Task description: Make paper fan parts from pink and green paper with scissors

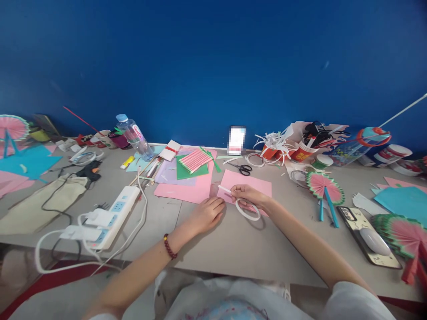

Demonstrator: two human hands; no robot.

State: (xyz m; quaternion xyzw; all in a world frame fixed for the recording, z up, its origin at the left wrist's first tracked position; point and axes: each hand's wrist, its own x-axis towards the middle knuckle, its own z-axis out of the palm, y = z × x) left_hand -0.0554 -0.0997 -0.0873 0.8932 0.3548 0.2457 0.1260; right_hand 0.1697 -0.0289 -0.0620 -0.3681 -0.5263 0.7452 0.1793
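My right hand (248,194) pinches a roll of white double-sided tape (247,210) over a pink paper sheet (245,183), with a short strip of tape pulled out to the left. My left hand (207,214) rests on the grey table (213,249) just left of that sheet, fingers curled loosely, touching the sheet's left edge. A bead bracelet sits on the left wrist.
Scissors (243,168) lie behind the pink sheet. A stack of coloured papers with a folded pink fan strip (195,161) lies to the left, near a water bottle (135,137). A power strip (115,215) with cables sits left. Paper fan (325,189), phone (367,235) and cups (290,151) right.
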